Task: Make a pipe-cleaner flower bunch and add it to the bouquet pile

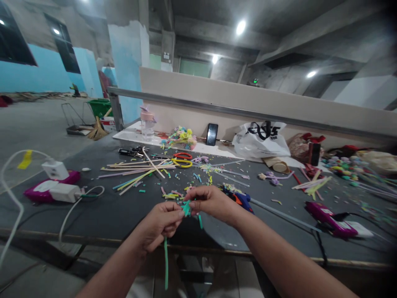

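Note:
A small green flower-like piece (186,208), apparently made of fuzzy pipe cleaner, sits between my two hands above the front of the dark table. My left hand (163,221) pinches its left side with thumb and forefinger. From beneath that hand a long green pipe cleaner (166,265) hangs past the table edge. My right hand (214,203) is closed on the piece's other side, thumb and fingertips together. A short green end (200,221) shows below the right fingers. Just beyond my right wrist lies a blue and orange glue gun (243,200) with a long translucent glue stick (282,213).
Pipe cleaners (136,167), red-handled pliers (182,156) and yellow-handled scissors (182,164) lie behind my hands amid coloured scraps. Purple power strips (40,191) (330,219) with cables flank the work area. A bottle (147,126), phone (211,134) and white bag (262,140) stand at the back.

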Tool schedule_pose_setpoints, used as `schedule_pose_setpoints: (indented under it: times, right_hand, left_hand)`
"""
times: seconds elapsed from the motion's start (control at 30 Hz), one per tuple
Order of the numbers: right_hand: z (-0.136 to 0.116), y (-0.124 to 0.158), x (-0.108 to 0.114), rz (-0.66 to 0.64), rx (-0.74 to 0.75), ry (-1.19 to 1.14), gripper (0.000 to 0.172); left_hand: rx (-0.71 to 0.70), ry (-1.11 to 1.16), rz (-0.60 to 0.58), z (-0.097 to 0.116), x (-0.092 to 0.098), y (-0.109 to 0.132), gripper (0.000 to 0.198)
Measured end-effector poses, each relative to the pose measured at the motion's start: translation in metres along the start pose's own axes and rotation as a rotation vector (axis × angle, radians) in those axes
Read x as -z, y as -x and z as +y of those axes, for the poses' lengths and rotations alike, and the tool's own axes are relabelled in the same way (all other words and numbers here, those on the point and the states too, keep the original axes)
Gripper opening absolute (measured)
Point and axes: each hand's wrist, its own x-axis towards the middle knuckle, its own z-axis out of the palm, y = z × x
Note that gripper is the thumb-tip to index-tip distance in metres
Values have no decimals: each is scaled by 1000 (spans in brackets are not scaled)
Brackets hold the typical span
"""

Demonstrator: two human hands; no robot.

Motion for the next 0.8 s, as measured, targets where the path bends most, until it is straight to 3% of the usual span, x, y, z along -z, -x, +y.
schedule_pose_setpoints:
  times: [0.3,0.47,0.8]
  right_hand:
    - [5,0,-3,85,-28,-39,12]
    - [10,-1,-3,151,-46,-12,9]
    - [17,1,-4,158,-25,-7,6]
  left_hand:
    - [-17,-88,102,-3,-5,-3,21]
    - [-119,-201,210,-13,-11,-4,21]
    - [-181,-330,240,-15,-15,-2,20]
